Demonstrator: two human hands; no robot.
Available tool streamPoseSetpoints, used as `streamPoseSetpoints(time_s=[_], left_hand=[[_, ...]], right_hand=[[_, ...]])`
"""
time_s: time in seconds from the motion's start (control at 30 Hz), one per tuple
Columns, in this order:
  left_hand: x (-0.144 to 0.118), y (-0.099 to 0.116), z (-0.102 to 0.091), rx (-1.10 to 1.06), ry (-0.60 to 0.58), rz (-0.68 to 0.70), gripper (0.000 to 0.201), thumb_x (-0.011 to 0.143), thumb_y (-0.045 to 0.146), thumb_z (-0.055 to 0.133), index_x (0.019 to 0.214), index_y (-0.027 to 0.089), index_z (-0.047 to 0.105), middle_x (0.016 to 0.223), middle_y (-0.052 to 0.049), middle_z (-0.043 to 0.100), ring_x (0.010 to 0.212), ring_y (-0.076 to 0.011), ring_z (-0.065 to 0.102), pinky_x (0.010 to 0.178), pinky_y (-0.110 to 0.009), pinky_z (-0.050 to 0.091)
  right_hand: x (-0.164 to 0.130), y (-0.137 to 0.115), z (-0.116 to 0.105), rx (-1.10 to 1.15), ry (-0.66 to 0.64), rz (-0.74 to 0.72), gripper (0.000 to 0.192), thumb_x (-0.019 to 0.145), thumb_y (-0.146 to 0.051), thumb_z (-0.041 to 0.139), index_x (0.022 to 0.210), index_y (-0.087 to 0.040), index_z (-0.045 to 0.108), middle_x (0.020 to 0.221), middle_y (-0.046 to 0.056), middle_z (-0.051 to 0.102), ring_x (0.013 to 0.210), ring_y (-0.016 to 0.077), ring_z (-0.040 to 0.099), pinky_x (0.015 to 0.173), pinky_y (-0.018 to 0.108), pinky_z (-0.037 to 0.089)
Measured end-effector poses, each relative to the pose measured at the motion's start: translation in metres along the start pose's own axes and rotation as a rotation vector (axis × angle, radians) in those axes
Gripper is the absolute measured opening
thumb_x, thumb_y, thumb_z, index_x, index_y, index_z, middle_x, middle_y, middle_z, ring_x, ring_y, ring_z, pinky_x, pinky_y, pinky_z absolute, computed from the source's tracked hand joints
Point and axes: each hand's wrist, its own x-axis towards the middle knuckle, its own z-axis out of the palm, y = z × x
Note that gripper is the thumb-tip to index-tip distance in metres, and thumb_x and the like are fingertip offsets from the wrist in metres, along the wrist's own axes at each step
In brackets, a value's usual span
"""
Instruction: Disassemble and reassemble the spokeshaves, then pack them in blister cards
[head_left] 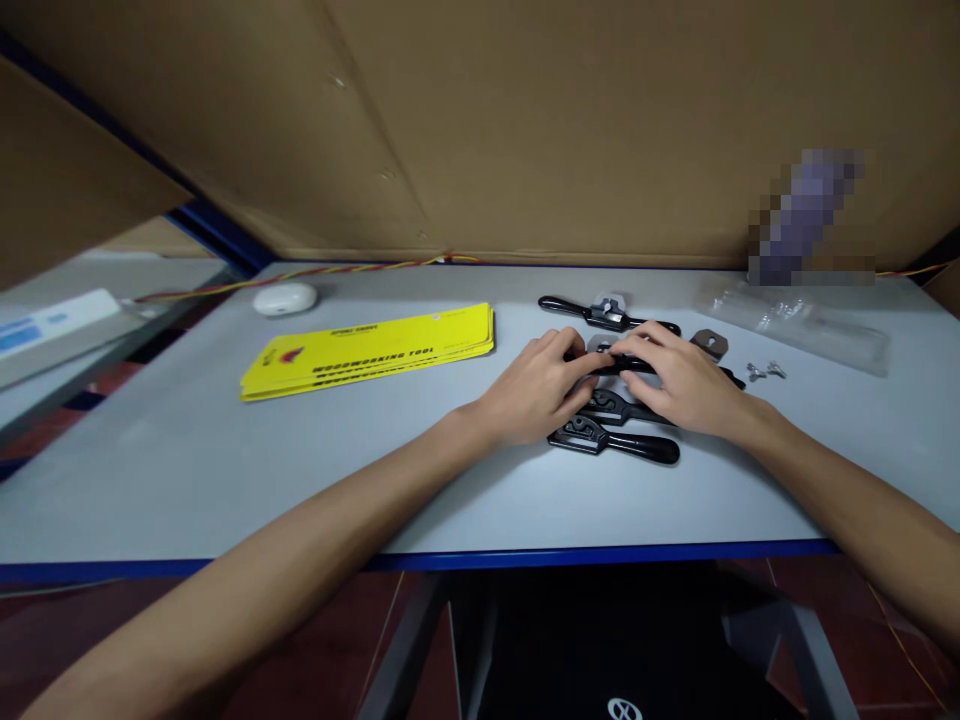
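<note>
Both hands meet over a black spokeshave [628, 366] on the table. My left hand [534, 388] has its fingers curled on the left part of it, with thumb and fingertips near the middle. From the other side, my right hand [681, 378] grips it with bent fingers. The hands hide much of the tool. Just behind lies another spokeshave [577, 308] with a grey metal piece at its centre. Two black spokeshave bodies, one of them the nearest body [637, 446], lie in front, partly under my hands. A dark flat blade [709, 343] rests beyond my right hand.
Small metal screws [757, 371] lie right of my right hand. Behind them is a clear plastic bag [806, 325]. Yellow printed cards [367, 352] are stacked to the left, near a white rounded case [285, 298]. A cardboard wall [525, 130] borders the table's back.
</note>
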Motion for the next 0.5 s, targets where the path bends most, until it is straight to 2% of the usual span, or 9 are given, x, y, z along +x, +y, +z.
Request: streamPoseSetpoints(time_s=[0.13, 0.23, 0.37, 0.5], left_hand=[[0.0002, 0.0003, 0.0007, 0.0, 0.0, 0.003, 0.046, 0.108, 0.032, 0.035, 0.143, 0.017, 0.062, 0.113, -0.014, 0.056, 0.098, -0.0289, 0.055, 0.094, -0.049, 0.05], [0.0003, 0.0014, 0.0003, -0.001, 0.007, -0.006, 0.044, 0.108, 0.032, 0.035, 0.137, 0.017, 0.063, 0.112, -0.014, 0.057, 0.098, -0.0289, 0.055, 0.094, -0.048, 0.05], [0.0003, 0.0032, -0.0017, -0.013, 0.005, -0.031, 0.034, 0.107, 0.033, 0.037, 0.117, 0.014, 0.063, 0.111, -0.014, 0.058, 0.098, -0.0287, 0.055, 0.093, -0.047, 0.051], [0.0003, 0.0035, -0.002, -0.051, 0.022, -0.039, 0.027, 0.105, 0.034, 0.039, 0.112, 0.015, 0.058, 0.11, -0.014, 0.058, 0.098, -0.0286, 0.055, 0.094, -0.048, 0.052]], right_hand=[[-0.0002, -0.0007, -0.0003, -0.01, 0.004, -0.015, 0.033, 0.1, -0.024, 0.05, 0.127, -0.022, 0.07, 0.126, 0.012, 0.066, 0.105, 0.0282, 0.069, 0.095, 0.048, 0.056], [0.0003, -0.0005, -0.0002, -0.013, 0.004, -0.018, 0.032, 0.101, -0.024, 0.051, 0.125, -0.019, 0.072, 0.126, 0.014, 0.068, 0.107, 0.0281, 0.07, 0.096, 0.047, 0.057], [0.0013, 0.0011, 0.0012, -0.038, -0.024, -0.088, 0.033, 0.1, -0.022, 0.051, 0.121, -0.017, 0.075, 0.139, 0.015, 0.068, 0.125, 0.0307, 0.066, 0.11, 0.051, 0.051], [0.002, 0.0007, 0.0018, -0.059, -0.064, -0.144, 0.038, 0.101, -0.02, 0.05, 0.129, -0.02, 0.075, 0.144, 0.011, 0.069, 0.136, 0.0298, 0.061, 0.117, 0.054, 0.046]])
